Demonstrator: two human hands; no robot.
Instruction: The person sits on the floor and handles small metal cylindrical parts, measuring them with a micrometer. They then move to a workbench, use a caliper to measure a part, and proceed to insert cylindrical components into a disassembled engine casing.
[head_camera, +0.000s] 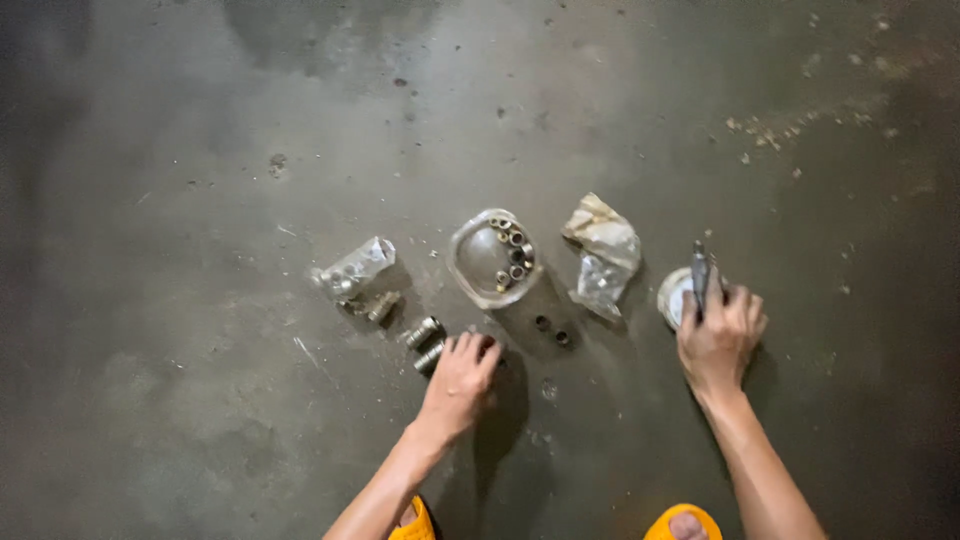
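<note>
Left hand (458, 378) left-below dish (493, 257), fingertips on metal sleeves (428, 346), grip unclear. Right hand (718, 335) right of dish, closed around dark tool (700, 278), round part (677, 296) half hidden.

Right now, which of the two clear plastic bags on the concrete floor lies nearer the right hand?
The crumpled clear plastic bag right of the round metal dish; the other bag lies left of it, farther from the right hand.

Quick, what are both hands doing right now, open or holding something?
Left hand: fingers spread, fingertips on the floor beside small metal cylinders; holding nothing visible.
Right hand: closed on a dark slim tool over a round metal lid.
</note>
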